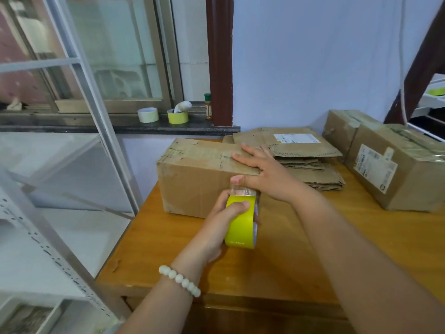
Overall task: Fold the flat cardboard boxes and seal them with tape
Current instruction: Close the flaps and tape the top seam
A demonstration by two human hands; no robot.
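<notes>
Left grip (pixel 226 213) clamped on tape roll (pixel 240 229); right grip (pixel 262 169) spread flat, pinning box (pixel 192 186). We judge tape may wrinkle or peel if thumb slips.

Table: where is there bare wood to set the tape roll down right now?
Bare table lies along the near edge, in front of the folded box, left of the left hand gripping the tape roll. More lies between the right forearm and the sealed box. The back is crowded: flat cardboard stack beside both boxes, right hand pressing the folded box.
</notes>
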